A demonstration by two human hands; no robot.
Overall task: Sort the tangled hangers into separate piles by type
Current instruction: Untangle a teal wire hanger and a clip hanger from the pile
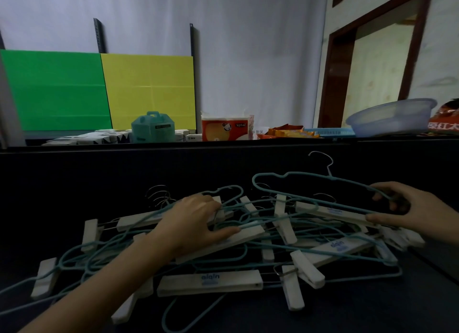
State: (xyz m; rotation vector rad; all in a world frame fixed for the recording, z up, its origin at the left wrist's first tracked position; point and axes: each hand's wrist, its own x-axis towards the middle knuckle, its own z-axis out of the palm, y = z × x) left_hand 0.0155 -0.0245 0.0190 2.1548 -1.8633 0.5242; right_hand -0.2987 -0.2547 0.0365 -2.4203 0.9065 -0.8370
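A tangled heap of hangers lies on the dark table (248,317). It mixes thin teal wire hangers (213,259) with white clip hangers (210,281) that have flat bars and pegs. My left hand (196,221) lies on the middle of the heap, fingers spread over a white bar and teal wires. My right hand (409,208) grips the right end of one teal wire hanger (310,177), which is raised above the heap, its metal hook pointing away from me.
Behind the table's dark back edge stand green (54,89) and yellow (151,89) boards, a teal box (152,127), a tissue pack (224,129), snack packets (288,131) and a blue basin (390,116). A doorway is at the back right.
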